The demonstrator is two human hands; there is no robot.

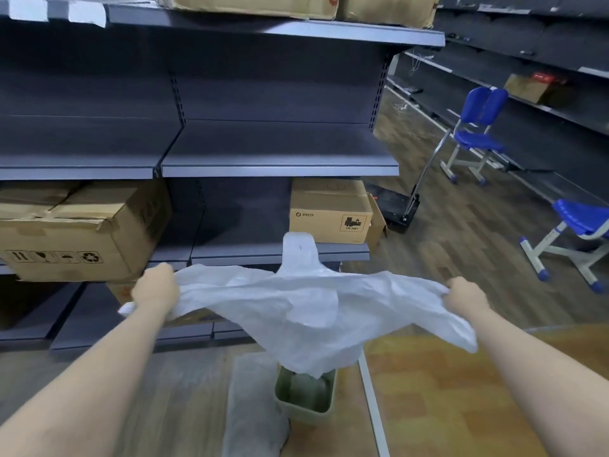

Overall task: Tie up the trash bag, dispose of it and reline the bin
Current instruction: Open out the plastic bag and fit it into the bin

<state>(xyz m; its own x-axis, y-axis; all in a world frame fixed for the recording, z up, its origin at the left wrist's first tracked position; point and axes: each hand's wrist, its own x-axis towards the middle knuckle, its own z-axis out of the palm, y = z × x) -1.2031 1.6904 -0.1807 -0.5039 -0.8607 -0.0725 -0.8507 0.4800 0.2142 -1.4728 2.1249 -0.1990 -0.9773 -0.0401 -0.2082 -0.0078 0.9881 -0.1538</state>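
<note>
Left hand (155, 288) and right hand (463, 296) each grip an end of the bag (306, 308), stretched sideways (one handle upright) above the bin (304, 395).

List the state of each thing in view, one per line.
Left hand: gripping the bag's left edge.
Right hand: gripping the bag's right edge.
Bag: white, spread wide in the air above the bin, one handle sticking up.
Bin: green, on the floor, unlined, partly hidden by the bag.
Pico box: closed, on the low shelf.
Chairs: upright, unoccupied.
</note>
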